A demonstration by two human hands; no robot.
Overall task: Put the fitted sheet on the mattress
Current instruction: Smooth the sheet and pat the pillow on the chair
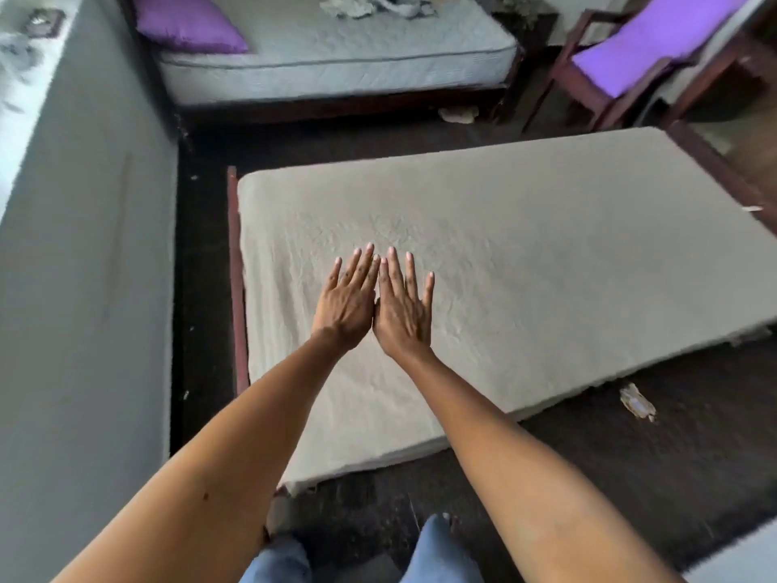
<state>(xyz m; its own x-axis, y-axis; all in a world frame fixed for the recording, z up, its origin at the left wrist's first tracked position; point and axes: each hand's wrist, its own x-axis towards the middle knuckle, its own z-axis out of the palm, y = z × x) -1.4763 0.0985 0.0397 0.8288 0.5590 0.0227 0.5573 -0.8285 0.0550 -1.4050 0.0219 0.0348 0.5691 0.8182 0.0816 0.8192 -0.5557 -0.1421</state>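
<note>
Fitted sheet (525, 254) apparently beneath straight fingers (394, 271)

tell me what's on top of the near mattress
A wrinkled beige sheet covers its top, with the left hand and right hand flat over it, side by side. Whatever lies under the sheet is hidden.

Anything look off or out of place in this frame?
Minor only. The fitted sheet is on but wrinkled ahead of the left hand and right hand, both flat. Crumpled litter lies on the dark floor beside its near edge; another scrap lies by the far bed.
</note>
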